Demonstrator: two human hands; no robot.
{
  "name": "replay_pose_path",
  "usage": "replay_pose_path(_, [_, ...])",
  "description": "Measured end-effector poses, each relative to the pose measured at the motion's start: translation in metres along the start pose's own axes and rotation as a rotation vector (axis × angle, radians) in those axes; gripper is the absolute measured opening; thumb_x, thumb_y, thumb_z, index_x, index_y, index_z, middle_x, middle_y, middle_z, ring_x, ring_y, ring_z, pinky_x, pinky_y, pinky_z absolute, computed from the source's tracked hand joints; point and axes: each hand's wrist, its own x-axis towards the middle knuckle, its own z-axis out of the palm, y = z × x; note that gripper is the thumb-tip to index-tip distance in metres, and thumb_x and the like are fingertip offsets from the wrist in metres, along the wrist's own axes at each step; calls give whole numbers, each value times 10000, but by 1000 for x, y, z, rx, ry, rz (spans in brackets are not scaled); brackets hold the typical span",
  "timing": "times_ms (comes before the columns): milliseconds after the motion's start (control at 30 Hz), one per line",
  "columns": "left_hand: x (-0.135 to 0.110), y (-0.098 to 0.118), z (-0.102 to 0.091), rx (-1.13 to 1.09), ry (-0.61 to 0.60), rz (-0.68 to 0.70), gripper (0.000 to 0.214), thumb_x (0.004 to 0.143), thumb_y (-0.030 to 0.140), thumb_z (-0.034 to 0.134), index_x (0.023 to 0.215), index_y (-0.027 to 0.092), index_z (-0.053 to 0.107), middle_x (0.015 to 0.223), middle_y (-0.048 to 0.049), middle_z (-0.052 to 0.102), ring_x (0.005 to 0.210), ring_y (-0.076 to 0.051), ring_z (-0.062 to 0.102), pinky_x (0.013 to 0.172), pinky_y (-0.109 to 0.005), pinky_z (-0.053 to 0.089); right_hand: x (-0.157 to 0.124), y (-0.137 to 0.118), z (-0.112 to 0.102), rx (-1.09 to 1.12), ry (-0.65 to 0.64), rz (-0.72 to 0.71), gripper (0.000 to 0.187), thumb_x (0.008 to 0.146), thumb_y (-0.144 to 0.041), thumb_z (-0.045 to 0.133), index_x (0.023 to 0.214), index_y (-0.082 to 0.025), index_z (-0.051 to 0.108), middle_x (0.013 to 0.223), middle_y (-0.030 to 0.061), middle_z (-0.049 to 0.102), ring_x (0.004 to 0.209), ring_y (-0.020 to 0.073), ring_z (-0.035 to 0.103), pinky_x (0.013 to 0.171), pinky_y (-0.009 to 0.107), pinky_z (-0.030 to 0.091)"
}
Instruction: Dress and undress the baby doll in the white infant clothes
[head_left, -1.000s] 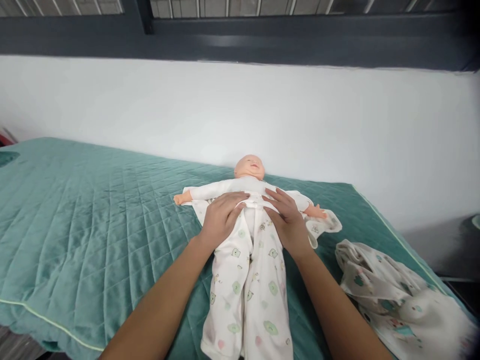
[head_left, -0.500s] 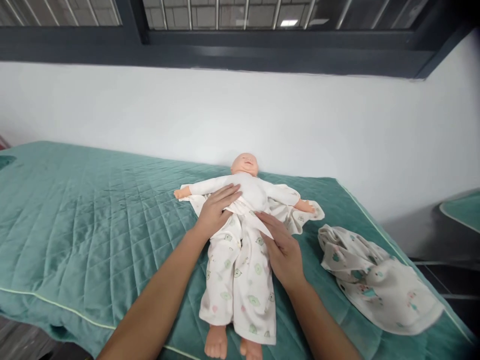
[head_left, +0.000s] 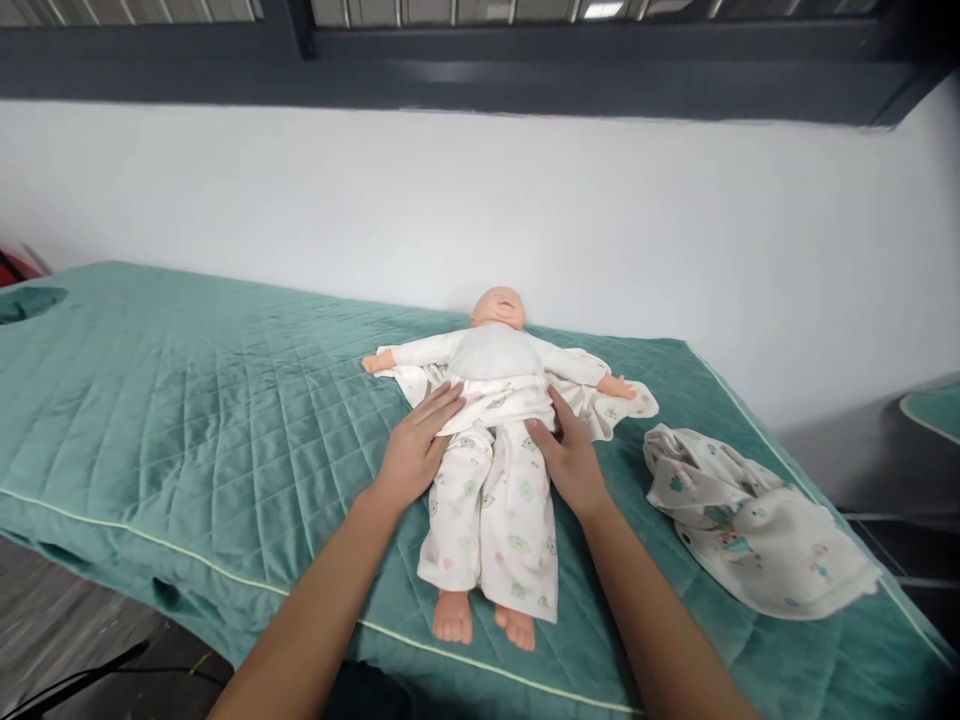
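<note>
A baby doll (head_left: 498, 350) lies on its back, arms spread and head toward the wall. White patterned trousers (head_left: 517, 520) cover its legs, and its bare feet stick out below. Around the waist, the trousers' upper part (head_left: 495, 402) lies loose in folds. My left hand (head_left: 418, 440) rests open on the waist's left side, fingers stretched over the cloth. At the right side of the waist is my right hand (head_left: 571, 450), its thumb and fingers apart, touching the cloth edge. A spread patterned shirt (head_left: 592, 410) shows under the doll's arms.
The doll lies on a green quilted bed cover (head_left: 225, 420) with a pale piped edge. A crumpled patterned garment (head_left: 757, 530) sits to the right. Behind stands a white wall (head_left: 375, 200) below a dark window frame (head_left: 525, 75). Black cables (head_left: 127, 668) run over the floor at lower left.
My left hand has slid from the doll's belly down to the waist's side. The trousers' waist cloth is now spread flatter across the belly. The camera view has shifted slightly.
</note>
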Motion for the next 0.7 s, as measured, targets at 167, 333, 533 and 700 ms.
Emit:
replay_pose_path(167, [3, 2, 2, 125, -22, 2, 425, 1000, 230, 445, 1404, 257, 574, 1504, -56, 538, 1464, -211, 417, 1226, -506, 359, -5, -5, -5, -197, 53, -141, 517, 1001, -444, 407, 1433, -211, 569, 1469, 73, 571, 1370, 291, 528, 1159, 488, 408])
replay_pose_path(333, [5, 2, 3, 152, -30, 4, 464, 979, 179, 435, 1424, 243, 551, 1529, -55, 509, 1470, -201, 407, 1227, -502, 353, -43, -10, -15, -221, 74, -264, 491, 1015, -413, 417, 1444, -220, 557, 1443, 57, 596, 1304, 267, 590, 1125, 447, 453])
replay_pose_path(533, [3, 4, 3, 111, -10, -128, 460, 937, 189, 489, 1378, 257, 603, 1573, -49, 450, 1456, -231, 428, 1216, -491, 366, -71, -6, -15, -181, 35, -186, 472, 1019, -435, 429, 1418, -237, 587, 1476, 61, 561, 1354, 280, 546, 1159, 483, 416])
replay_pose_path(700, [11, 7, 9, 62, 30, -228, 508, 884, 133, 493, 1362, 250, 621, 1566, -65, 459, 1428, -232, 469, 1192, -462, 401, -56, -11, -9, -119, -58, -62, 601, 1005, -507, 422, 1540, -233, 417, 1511, 81, 522, 1394, 303, 502, 1139, 511, 420])
